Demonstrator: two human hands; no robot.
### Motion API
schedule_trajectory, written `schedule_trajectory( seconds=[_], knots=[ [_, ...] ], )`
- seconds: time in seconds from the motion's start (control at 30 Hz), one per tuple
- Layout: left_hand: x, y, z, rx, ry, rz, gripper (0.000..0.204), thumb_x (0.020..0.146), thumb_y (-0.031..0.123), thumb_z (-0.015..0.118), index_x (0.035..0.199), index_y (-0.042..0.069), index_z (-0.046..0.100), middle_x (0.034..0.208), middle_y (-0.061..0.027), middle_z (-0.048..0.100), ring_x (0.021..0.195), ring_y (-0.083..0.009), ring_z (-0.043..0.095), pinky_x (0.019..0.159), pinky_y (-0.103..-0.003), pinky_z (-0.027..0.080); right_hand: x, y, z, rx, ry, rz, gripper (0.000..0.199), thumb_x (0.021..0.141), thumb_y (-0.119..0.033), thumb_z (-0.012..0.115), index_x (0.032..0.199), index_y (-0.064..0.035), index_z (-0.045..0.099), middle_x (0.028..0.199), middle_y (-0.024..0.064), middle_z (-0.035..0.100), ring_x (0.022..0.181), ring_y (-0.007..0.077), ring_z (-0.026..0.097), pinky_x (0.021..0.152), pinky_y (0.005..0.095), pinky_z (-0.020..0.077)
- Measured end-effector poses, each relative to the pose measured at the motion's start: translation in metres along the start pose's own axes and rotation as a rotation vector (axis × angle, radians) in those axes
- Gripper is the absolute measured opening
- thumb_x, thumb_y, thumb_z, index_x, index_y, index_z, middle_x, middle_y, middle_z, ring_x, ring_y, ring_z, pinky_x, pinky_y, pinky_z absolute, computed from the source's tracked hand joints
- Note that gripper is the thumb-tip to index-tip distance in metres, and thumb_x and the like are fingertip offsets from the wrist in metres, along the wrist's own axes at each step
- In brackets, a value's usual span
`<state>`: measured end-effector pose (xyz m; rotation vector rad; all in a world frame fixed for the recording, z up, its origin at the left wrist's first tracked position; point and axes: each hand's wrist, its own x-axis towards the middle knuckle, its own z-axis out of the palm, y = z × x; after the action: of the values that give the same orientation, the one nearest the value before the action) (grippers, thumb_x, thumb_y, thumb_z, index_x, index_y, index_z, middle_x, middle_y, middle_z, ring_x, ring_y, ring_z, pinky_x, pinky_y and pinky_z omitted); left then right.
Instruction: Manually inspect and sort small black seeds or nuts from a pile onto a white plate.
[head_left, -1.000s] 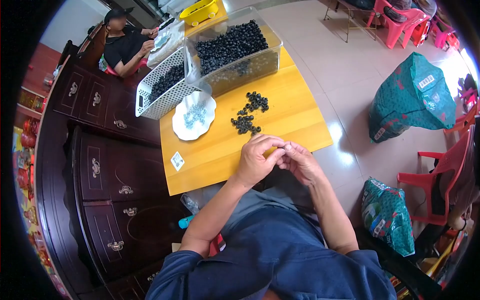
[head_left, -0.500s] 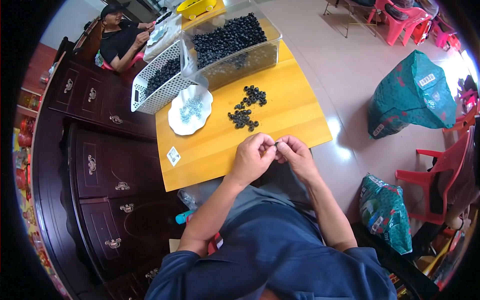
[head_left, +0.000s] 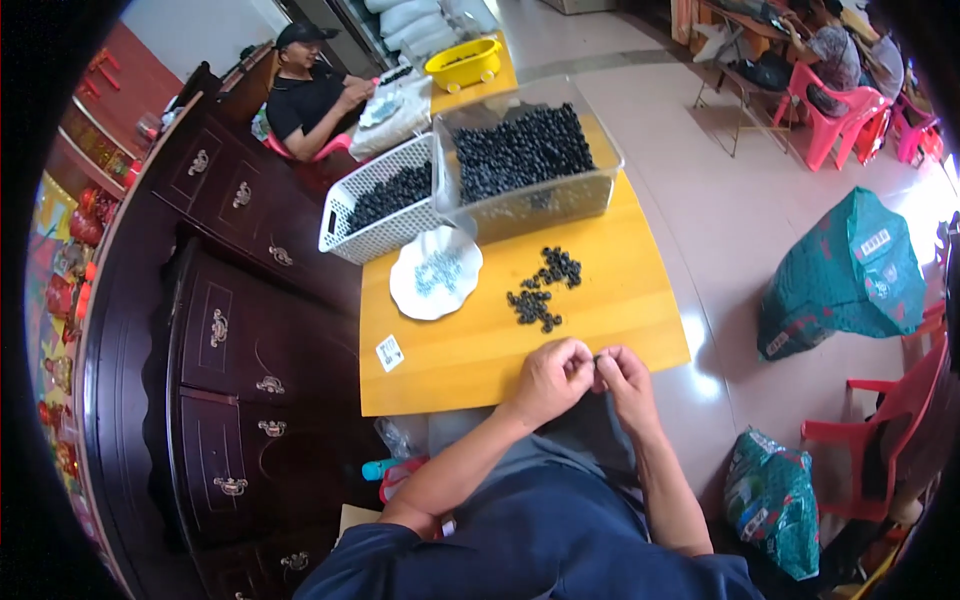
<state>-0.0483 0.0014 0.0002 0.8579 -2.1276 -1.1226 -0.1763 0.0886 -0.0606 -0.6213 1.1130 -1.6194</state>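
Black part (head_left: pixel 598 361) is at my fingertips, between both hands, just over the near table edge. Right hand (head_left: pixel 630 385): thumb and finger look pinched on it. Left hand (head_left: pixel 553 385): fingers curled in, tips right beside the piece; can't tell if they grip it too. Progress, my read: one piece being worked, not done. Two small clusters of loose black pieces (head_left: pixel 530 308) lie ahead of my hands on the yellow table (head_left: pixel 480 370), so plenty left within reach. Can't tell which of them are finished. Farther ahead, clear bin (head_left: pixel 560 205) and, left of it, white perforated basket (head_left: pixel 395 232) both hold many more. White scalloped plate (head_left: pixel 408 290) with small pale-blue bits sits ahead-left of my left hand. Pose: forearms angle up and inward from my sides, wrists bent, hands nearly meeting, knuckles up on the left.
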Motion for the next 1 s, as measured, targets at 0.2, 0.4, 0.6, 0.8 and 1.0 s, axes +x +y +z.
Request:
schedule_trajectory(
  seconds=[0.2,0.4,0.6,0.8,1.0],
  knots=[
    [0.006,0.005,0.002,0.131,0.028,0.109,0.009,0.082,0.006,0.066,0.081,0.003,0.058,0.072,-0.0136,0.059,0.063,-0.0271,0.062,0.058,-0.036,0.049,0.000,-0.004,0.002,-0.020,0.004,-0.048,0.013,0.101,-0.016,0.056,0.103,-0.0028,0.059,0.089,-0.0012,0.060,0.078,0.0063,0.056,0.071,0.0218,0.0489],
    [0.011,0.005,0.002,0.142,-0.014,0.137,0.008,0.080,0.005,0.064,0.081,0.003,0.057,0.072,-0.0135,0.058,0.065,-0.0287,0.060,0.059,-0.037,0.049,0.003,-0.003,-0.001,-0.013,0.005,-0.066,0.013,0.101,-0.015,0.055,0.104,-0.0027,0.058,0.089,-0.0003,0.061,0.079,0.0069,0.058,0.072,0.0226,0.0497],
    [0.010,0.005,-0.003,0.096,-0.011,0.128,0.007,0.081,0.004,0.063,0.083,0.002,0.056,0.074,-0.0141,0.059,0.067,-0.0299,0.061,0.061,-0.038,0.049,0.003,-0.009,-0.001,0.018,0.021,-0.085,0.014,0.102,-0.016,0.053,0.105,-0.0029,0.056,0.090,0.0024,0.062,0.080,0.0094,0.060,0.075,0.0248,0.0512],
    [0.011,0.001,0.002,0.085,-0.031,0.120,0.008,0.082,0.005,0.063,0.084,0.002,0.056,0.076,-0.0152,0.060,0.070,-0.0321,0.061,0.064,-0.039,0.050,0.006,-0.003,-0.002,0.107,0.028,-0.077,0.016,0.102,-0.020,0.053,0.105,-0.0040,0.055,0.092,0.0039,0.063,0.082,0.0113,0.061,0.076,0.0265,0.0518],
    [0.012,-0.006,0.009,0.292,0.000,0.221,0.009,0.081,0.008,0.063,0.086,0.004,0.056,0.079,-0.0136,0.062,0.077,-0.0337,0.062,0.068,-0.043,0.051,0.003,0.000,0.001,0.198,0.091,-0.024,0.016,0.102,-0.020,0.054,0.105,-0.0041,0.056,0.095,0.0052,0.064,0.083,0.0122,0.062,0.075,0.0280,0.0535]
  ],
)
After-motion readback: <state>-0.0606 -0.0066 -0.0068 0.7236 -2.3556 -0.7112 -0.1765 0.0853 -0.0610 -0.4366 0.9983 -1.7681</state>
